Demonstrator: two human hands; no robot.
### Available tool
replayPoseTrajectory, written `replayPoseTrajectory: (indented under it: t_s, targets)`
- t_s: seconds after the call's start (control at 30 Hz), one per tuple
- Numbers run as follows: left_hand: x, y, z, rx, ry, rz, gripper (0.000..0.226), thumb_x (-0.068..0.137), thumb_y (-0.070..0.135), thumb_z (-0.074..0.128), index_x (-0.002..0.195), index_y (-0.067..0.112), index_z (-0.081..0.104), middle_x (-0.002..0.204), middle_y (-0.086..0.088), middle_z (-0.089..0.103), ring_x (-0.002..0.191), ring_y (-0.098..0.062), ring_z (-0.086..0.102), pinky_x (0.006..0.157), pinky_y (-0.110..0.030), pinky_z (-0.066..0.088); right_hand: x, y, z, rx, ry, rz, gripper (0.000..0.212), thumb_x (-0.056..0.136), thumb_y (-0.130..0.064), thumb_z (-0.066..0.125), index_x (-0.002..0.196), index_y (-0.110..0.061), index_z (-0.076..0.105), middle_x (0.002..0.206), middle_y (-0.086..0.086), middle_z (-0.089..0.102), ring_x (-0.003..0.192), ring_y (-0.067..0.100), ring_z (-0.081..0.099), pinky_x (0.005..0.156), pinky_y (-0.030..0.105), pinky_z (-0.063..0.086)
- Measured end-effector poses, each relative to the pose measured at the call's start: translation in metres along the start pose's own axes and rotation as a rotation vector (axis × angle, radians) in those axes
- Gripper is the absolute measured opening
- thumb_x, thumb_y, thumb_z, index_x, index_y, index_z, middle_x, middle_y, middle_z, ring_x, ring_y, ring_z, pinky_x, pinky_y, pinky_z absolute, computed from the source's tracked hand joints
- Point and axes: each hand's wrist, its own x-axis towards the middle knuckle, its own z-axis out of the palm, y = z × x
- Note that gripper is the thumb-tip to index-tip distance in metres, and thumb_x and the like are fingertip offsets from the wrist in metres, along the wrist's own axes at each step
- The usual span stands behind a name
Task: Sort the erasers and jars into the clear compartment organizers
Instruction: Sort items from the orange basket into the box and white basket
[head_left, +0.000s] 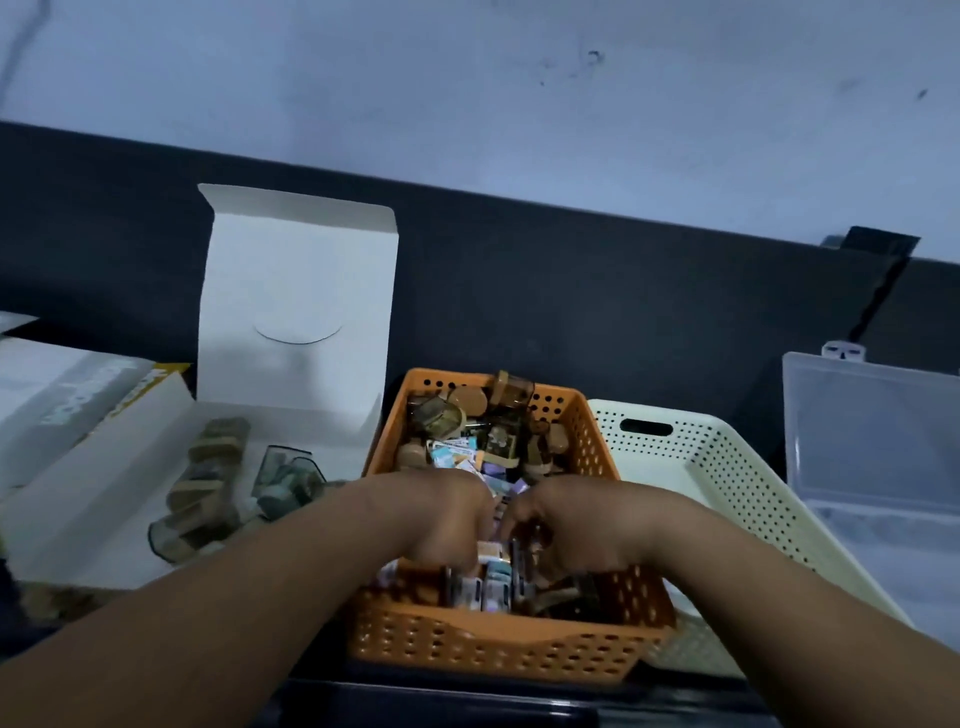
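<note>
From the head camera, we saw both of our hands down inside the orange basket (498, 636). The basket was plastic, with rows of small holes in its walls. Our left hand (441, 519) and right hand (566, 525) were side by side, almost touching, with the fingers curled down into the pile. We could not tell if either hand had hold of anything, because the fingers were hidden in the heap.

The basket was full of erasers (457, 452), small flat blocks in paper wraps, and jars (514, 389), small brownish clear pots with round cork lids. They lay mixed and tumbled, too many and too blurry for us to count.

Just right of the orange basket sat one cream basket (727, 467), also plastic with dots of holes and a slot handle. Right of that was one clear organizer (872, 447), a hard see-through box with its lid up.

On the left stood one white box (296, 291) of card with its flap open. In front of it more jars (218, 447) lay in a loose pile on a white sheet. The table (571, 291) was dark.
</note>
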Motion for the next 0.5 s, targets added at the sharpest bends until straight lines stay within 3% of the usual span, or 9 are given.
replayPoseTrajectory:
  t_s: [0.07, 0.13, 0.2, 0.27, 0.4, 0.5]
  targets:
    - [0.003, -0.003, 0.005, 0.014, 0.005, -0.023, 0.032, 0.088, 0.023, 0.062, 0.118, 0.013, 0.062, 0.12, -0.008, 0.061, 0.108, -0.025, 0.058, 0.094, -0.04, 0.049, 0.002, -0.001, 0.004, -0.047, -0.016, -0.001, 0.05, 0.082, -0.02, 0.073, 0.128, -0.032, 0.057, 0.123, -0.005, 0.06, 0.108, 0.02, 0.057, 0.093, 0.035, 0.049]
    - [0.005, -0.005, 0.008, 0.035, 0.007, -0.033, 0.031, 0.092, 0.024, 0.057, 0.12, 0.012, 0.06, 0.12, -0.008, 0.06, 0.105, -0.024, 0.058, 0.089, -0.034, 0.051, 0.004, -0.002, 0.005, -0.067, -0.009, 0.006, 0.048, 0.082, -0.019, 0.072, 0.126, -0.032, 0.057, 0.121, -0.004, 0.06, 0.105, 0.02, 0.056, 0.088, 0.033, 0.049]
    - [0.007, -0.003, 0.012, 0.067, 0.019, -0.031, 0.03, 0.096, 0.02, 0.049, 0.122, 0.01, 0.059, 0.119, -0.01, 0.059, 0.089, -0.021, 0.058, 0.065, -0.019, 0.048, 0.006, -0.003, 0.007, -0.08, 0.003, 0.008, 0.043, 0.083, -0.016, 0.071, 0.122, -0.028, 0.057, 0.115, -0.002, 0.06, 0.1, 0.02, 0.057, 0.082, 0.032, 0.05]
    - [0.009, -0.001, 0.015, 0.092, 0.037, -0.051, 0.029, 0.096, 0.017, 0.047, 0.121, 0.008, 0.058, 0.114, -0.01, 0.059, 0.078, -0.019, 0.053, 0.044, -0.016, 0.037, 0.008, -0.005, 0.008, -0.109, 0.013, 0.006, 0.041, 0.085, -0.014, 0.068, 0.122, -0.024, 0.055, 0.111, 0.002, 0.06, 0.097, 0.022, 0.057, 0.078, 0.033, 0.049]
    - [0.012, -0.004, 0.014, 0.08, 0.08, -0.041, 0.006, 0.091, 0.011, 0.052, 0.09, 0.007, 0.057, 0.084, -0.01, 0.047, 0.074, -0.02, 0.041, 0.053, -0.027, 0.028, 0.009, -0.007, 0.006, -0.107, -0.011, 0.012, 0.042, 0.084, -0.021, 0.071, 0.122, -0.017, 0.055, 0.114, 0.006, 0.062, 0.099, 0.024, 0.058, 0.08, 0.033, 0.049]
    - [0.011, -0.006, 0.012, -0.003, 0.076, -0.009, 0.01, 0.087, 0.004, 0.054, 0.089, 0.014, 0.052, 0.088, -0.01, 0.045, 0.078, -0.019, 0.038, 0.065, -0.029, 0.029, 0.008, -0.008, 0.005, -0.103, -0.021, 0.016, 0.038, 0.084, -0.024, 0.072, 0.118, -0.016, 0.057, 0.109, 0.005, 0.061, 0.094, 0.022, 0.056, 0.072, 0.03, 0.046]
